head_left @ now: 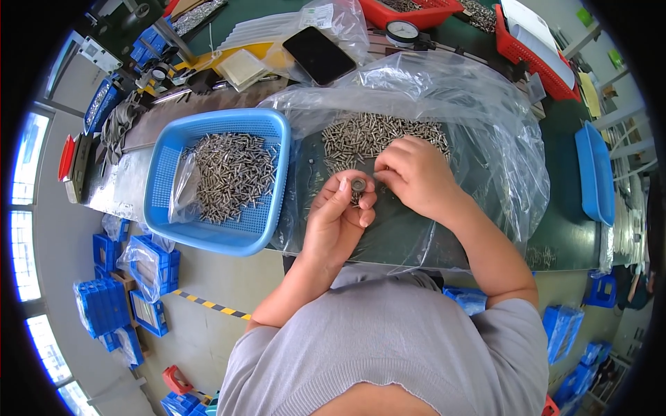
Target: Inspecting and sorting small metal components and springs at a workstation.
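Grey-sleeved forearms lead to the left hand (338, 208), fingers pinched shut on a small ring gauge (359, 184) (rigid, light, likely slippery; grip its rim), right hand (413, 173) curled over loose pins (361, 135) on clear plastic bag (485, 132), beside blue basket (166, 173) holding more pins.

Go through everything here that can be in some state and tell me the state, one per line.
Left hand: raised, pinching a small metal ring.
Right hand: fingertips at the ring, over the loose metal pins.
Clear plastic bag: spread open under the pins.
Blue basket: partly filled with pins.
Phone: screen dark.
Dial gauge: lying unused, face up.
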The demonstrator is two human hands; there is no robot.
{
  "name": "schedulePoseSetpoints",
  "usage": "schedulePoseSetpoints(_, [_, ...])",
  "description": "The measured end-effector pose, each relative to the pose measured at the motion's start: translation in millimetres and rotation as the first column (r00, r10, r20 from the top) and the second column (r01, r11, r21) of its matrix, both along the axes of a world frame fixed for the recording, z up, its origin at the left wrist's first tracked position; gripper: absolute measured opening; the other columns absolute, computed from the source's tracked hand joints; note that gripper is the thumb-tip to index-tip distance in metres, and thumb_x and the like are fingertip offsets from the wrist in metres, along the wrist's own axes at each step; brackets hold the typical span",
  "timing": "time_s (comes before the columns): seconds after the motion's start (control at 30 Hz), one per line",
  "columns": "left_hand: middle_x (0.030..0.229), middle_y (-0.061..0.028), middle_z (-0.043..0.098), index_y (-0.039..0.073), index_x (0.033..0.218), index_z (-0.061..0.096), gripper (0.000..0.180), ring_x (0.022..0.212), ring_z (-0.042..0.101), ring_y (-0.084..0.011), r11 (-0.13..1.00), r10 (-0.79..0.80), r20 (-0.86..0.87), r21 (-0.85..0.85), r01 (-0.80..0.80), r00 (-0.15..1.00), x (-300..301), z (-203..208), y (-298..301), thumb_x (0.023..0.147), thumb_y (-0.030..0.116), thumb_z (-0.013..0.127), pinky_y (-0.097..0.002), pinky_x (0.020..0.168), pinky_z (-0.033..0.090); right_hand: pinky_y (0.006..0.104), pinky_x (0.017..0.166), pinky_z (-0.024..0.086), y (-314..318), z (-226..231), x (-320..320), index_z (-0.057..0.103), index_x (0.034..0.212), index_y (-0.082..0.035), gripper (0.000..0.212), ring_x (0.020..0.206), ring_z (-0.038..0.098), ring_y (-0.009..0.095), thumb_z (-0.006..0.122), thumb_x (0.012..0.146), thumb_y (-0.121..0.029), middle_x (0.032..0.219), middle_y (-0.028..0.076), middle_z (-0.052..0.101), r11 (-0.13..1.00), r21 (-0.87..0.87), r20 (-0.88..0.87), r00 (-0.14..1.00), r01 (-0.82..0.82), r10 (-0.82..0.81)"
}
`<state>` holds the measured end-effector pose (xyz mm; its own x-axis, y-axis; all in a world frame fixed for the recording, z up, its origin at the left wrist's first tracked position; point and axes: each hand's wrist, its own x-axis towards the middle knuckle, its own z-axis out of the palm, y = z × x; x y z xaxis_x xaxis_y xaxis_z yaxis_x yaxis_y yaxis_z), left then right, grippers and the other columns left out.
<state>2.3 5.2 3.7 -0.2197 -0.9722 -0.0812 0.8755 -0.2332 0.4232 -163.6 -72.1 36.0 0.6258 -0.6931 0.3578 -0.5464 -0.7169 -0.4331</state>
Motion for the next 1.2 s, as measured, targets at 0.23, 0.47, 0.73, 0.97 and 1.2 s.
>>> schedulePoseSetpoints(0.23, [0.092, -0.0065, 0.059, 0.003, 0.103, 0.056, 0.019, 0.075, 0.051, -0.0121, 0.999, -0.028, 0.049, 0.037, 0.026, 0.998, -0.3, 0.3, 1.3, 0.092, 0.019, 0.056, -0.0237, 0.058, 0.041, 0.0221, 0.067, 0.046, 10.8, 12.9, -0.3, 0.060, 0.087, -0.002, 0.005, 0.072, 0.057, 0.007, 0.063, 0.084, -0.005, 0.078, 0.001, 0.061, 0.662, 0.672, 0.564, 0.809, -0.333, -0.165])
schedulePoseSetpoints(0.47, [0.090, -0.0039, 0.059, 0.005, 0.101, 0.057, 0.019, 0.073, 0.051, -0.0118, 0.998, -0.042, 0.064, 0.058, 0.038, 0.997, -0.4, 2.5, 1.6, 0.091, 0.021, 0.058, -0.0231, 0.056, 0.041, 0.0224, 0.069, 0.048, 12.6, 14.9, 4.1, 0.061, 0.085, 0.000, 0.005, 0.074, 0.060, 0.009, 0.064, 0.083, -0.002, 0.082, 0.002, 0.058, 0.681, 0.643, 0.538, 0.839, -0.350, -0.077])
schedulePoseSetpoints(0.73, [0.088, -0.0026, 0.058, 0.006, 0.100, 0.058, 0.018, 0.070, 0.050, -0.0110, 0.997, -0.056, 0.071, 0.064, 0.051, 0.996, 0.1, 0.2, 1.6, 0.091, 0.022, 0.059, -0.0226, 0.055, 0.039, 0.0231, 0.068, 0.046, 10.2, 10.9, 3.4, 0.062, 0.084, -0.002, 0.006, 0.073, 0.056, 0.009, 0.066, 0.082, -0.004, 0.082, 0.001, 0.055, 0.704, 0.613, 0.526, 0.850, -0.358, -0.026])
schedulePoseSetpoints(0.97, [0.080, 0.0007, 0.054, 0.006, 0.096, 0.059, 0.016, 0.066, 0.046, -0.0086, 0.995, -0.068, 0.111, 0.075, 0.060, 0.992, 0.3, 4.4, 1.8, 0.091, 0.022, 0.060, -0.0206, 0.050, 0.035, 0.0224, 0.068, 0.042, 8.0, 20.9, 1.1, 0.060, 0.087, -0.006, 0.016, 0.077, 0.051, 0.008, 0.071, 0.076, -0.006, 0.090, 0.000, 0.053, 0.706, 0.634, 0.432, 0.902, -0.315, 0.014])
schedulePoseSetpoints(1.2, [0.081, 0.0006, 0.055, 0.005, 0.096, 0.058, 0.018, 0.065, 0.044, -0.0071, 0.996, -0.051, 0.140, 0.085, 0.040, 0.989, -0.6, 4.0, 1.1, 0.090, 0.022, 0.061, -0.0188, 0.049, 0.033, 0.0247, 0.069, 0.043, 11.5, 19.3, 0.1, 0.060, 0.086, -0.004, 0.014, 0.077, 0.052, 0.010, 0.068, 0.075, -0.003, 0.088, -0.001, 0.054, 0.701, 0.640, 0.431, 0.903, -0.314, 0.011])
